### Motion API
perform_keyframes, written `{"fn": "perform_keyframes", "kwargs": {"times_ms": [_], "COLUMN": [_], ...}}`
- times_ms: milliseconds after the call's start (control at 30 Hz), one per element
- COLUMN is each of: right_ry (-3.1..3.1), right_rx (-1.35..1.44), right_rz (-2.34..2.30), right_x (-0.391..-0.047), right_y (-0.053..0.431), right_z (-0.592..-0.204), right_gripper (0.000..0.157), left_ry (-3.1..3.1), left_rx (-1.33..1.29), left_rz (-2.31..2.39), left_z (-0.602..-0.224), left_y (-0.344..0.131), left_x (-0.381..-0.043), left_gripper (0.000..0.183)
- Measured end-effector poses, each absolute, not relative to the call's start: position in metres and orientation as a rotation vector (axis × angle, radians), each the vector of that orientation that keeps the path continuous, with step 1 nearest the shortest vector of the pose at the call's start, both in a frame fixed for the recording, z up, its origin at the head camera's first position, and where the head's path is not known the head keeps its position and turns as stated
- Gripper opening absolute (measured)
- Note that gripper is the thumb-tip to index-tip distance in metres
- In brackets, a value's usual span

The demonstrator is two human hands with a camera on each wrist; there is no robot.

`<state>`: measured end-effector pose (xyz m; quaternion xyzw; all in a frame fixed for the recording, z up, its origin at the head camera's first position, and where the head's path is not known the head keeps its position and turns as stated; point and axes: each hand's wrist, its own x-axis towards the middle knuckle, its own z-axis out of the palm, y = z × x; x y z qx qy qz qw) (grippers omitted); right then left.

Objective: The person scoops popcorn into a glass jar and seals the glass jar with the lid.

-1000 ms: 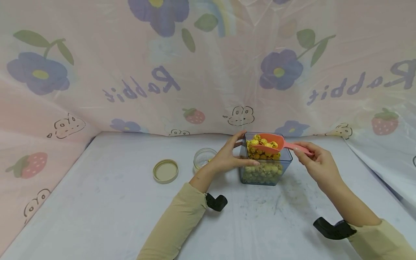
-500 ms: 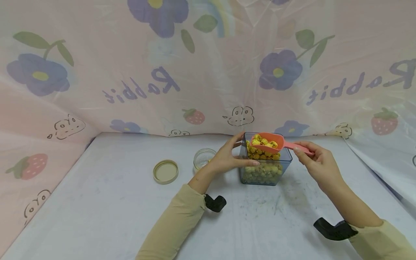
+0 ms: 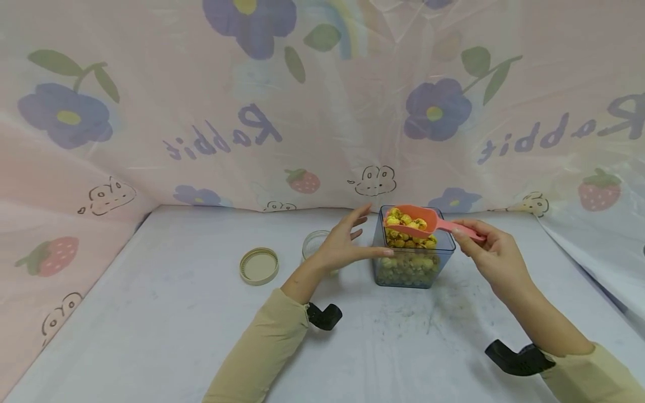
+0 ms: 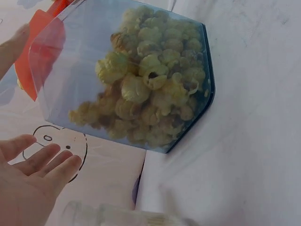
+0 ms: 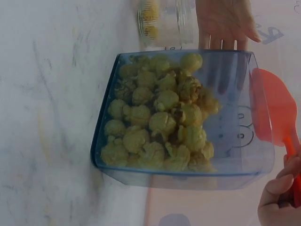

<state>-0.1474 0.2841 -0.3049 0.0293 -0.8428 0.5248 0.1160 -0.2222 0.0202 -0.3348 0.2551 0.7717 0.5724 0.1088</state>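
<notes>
A clear bluish plastic container [image 3: 442,258] partly filled with yellow popcorn [image 4: 155,84] stands on the white table. My right hand [image 3: 496,253] grips the handle of an orange-red scoop [image 3: 429,217]. The scoop rests level over the container's opening, and popcorn lies in its bowl. My left hand [image 3: 339,246] is at the container's left side, fingers spread and relaxed. In the left wrist view, a gap shows between its fingertips and the container wall. Behind the left hand stands a clear glass jar [image 5: 164,21] with some yellow popcorn inside, partly hidden in the head view.
A round gold-rimmed lid [image 3: 259,266] lies on the table left of the jar. A printed curtain [image 3: 322,112] with flowers and rabbits hangs behind the table and along its sides. Dark smudges mark the cloth in front of the container.
My left hand has let go of the container and drawn back a little to the left. The scoop has shifted slightly left over the opening, still in my right hand.
</notes>
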Motion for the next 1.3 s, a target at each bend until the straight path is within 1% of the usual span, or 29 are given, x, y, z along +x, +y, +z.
{"fn": "perform_keyframes", "kwargs": {"times_ms": [300,567,967,1300], "right_ry": [-2.423,-2.473,-2.483,-2.429], "right_rx": [0.154,0.127,0.155,0.232], "right_rz": [1.554,1.519,1.520,1.618], "right_x": [-0.146,-0.143,-0.139,-0.136], "right_y": [0.276,0.270,0.259,0.247], "right_z": [-0.305,-0.301,-0.301,-0.304], "right_gripper": [0.017,0.019,0.028,0.028], "left_ry": [2.334,2.427,2.534,2.540], "left_rx": [0.799,0.764,0.777,0.764], "left_rz": [1.658,1.590,1.546,1.566], "left_z": [-0.331,-0.331,-0.336,-0.337], "left_y": [0.007,-0.008,-0.029,-0.046], "left_x": [-0.219,-0.217,-0.215,-0.211], "left_gripper": [0.092,0.087,0.084,0.082]}}
